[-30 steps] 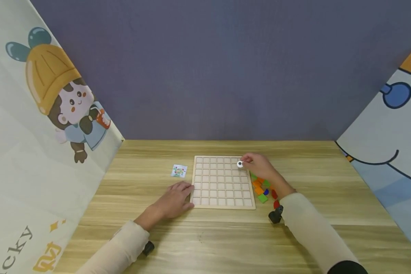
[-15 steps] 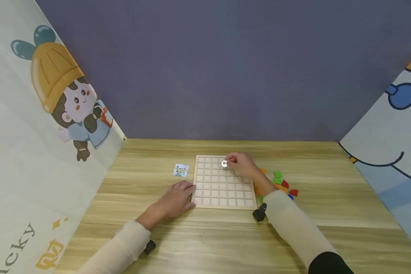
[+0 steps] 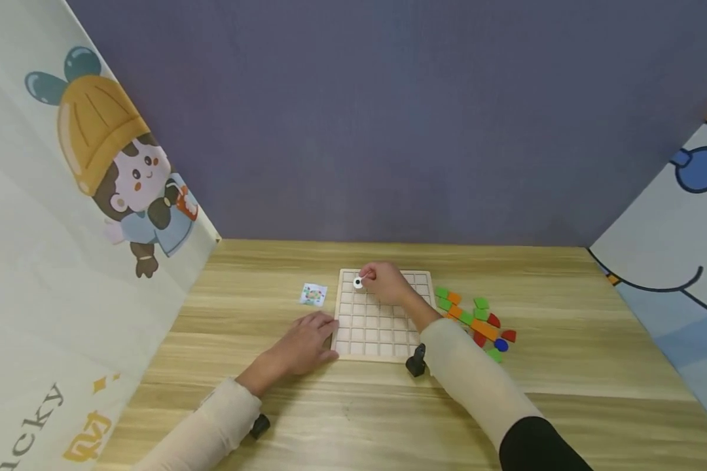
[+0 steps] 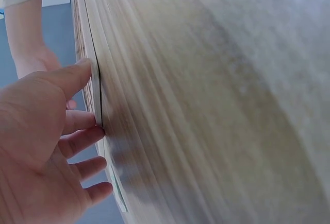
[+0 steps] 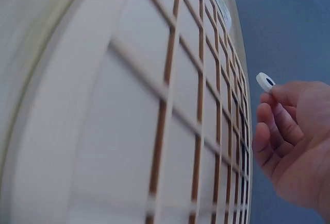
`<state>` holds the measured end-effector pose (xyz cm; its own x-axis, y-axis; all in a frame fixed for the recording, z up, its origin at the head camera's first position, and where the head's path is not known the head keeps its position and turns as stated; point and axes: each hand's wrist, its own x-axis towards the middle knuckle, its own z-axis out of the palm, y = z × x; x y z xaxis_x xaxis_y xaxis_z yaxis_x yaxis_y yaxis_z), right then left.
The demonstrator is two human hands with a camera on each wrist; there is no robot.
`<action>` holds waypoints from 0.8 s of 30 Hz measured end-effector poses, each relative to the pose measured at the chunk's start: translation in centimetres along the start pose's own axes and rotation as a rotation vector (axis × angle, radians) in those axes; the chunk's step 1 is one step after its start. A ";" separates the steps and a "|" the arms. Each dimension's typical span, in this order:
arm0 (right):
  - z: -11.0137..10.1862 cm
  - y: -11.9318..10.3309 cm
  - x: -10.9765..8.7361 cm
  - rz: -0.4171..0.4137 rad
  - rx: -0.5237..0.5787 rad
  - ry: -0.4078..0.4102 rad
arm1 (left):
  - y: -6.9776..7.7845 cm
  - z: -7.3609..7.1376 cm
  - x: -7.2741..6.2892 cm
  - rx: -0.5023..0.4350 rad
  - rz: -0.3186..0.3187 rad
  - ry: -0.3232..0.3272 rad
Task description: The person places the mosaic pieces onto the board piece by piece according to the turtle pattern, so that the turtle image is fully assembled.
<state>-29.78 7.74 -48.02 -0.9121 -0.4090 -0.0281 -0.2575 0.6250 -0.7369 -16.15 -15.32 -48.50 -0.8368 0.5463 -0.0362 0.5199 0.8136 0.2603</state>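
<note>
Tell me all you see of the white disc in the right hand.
The white disc is flat, round and small, with a dark spot in its middle; I can't tell its material. The right hand pinches its edge between thumb and finger, holding it above the far left part of the grid board, not touching it.

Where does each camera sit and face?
Head: head-worn, facing forward and down at the grid board; left hand and right hand show.
Left wrist: worn there, facing the board's edge and tabletop; left hand and right forearm show.
Right wrist: worn there, looking across the board; right hand shows.
Shared: head and right wrist show the white disc.
</note>
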 end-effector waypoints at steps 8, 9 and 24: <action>2.2 -1.9 0.5 -0.010 -0.100 0.020 | 0.4 -0.2 -0.4 0.008 -0.001 -0.021; 2.3 -2.0 0.5 -0.001 -0.117 0.025 | 0.4 -0.2 -0.5 0.011 0.001 -0.024; 3.1 -2.1 -0.4 0.102 -0.157 0.034 | 0.8 -0.2 -1.3 -0.005 0.005 -0.056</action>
<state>-27.85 4.56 -48.52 -0.9457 -0.3169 -0.0722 -0.2074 0.7595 -0.6166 -14.64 -15.41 -48.01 -0.8232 0.5608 -0.0886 0.5232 0.8100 0.2650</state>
